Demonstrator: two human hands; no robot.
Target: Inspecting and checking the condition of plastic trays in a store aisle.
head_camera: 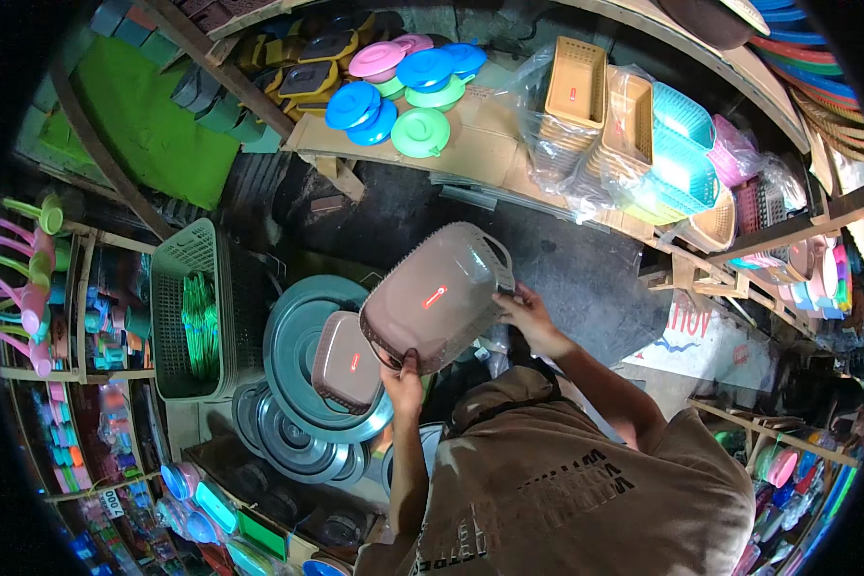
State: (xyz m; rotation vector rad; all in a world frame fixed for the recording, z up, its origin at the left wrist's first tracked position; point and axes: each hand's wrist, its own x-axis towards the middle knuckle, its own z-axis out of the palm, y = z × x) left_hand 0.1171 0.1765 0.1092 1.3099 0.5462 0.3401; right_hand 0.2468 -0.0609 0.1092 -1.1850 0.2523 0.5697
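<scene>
I hold a brown plastic basket (pixel 432 295) with a rounded rectangular shape and a red sticker inside. My left hand (pixel 404 385) grips its near rim, thumb over the edge. At the right end, my right hand (pixel 529 315) grips the rim beside the handle cutout. A smaller brown basket (pixel 345 356), also with a red sticker, rests on a large round grey-green plastic lid or basin (pixel 295 317). It lies just left of my left hand, partly hidden by the held basket.
Left stands a stack of tall green perforated baskets (pixel 248 288) holding green packaged items (pixel 200 324). Round grey lids (pixel 295 432) lie below. Across the aisle, a cardboard-covered shelf (pixel 489 137) bears blue, pink and green lidded containers (pixel 421 129) and stacked tan baskets (pixel 576 79) in plastic wrap.
</scene>
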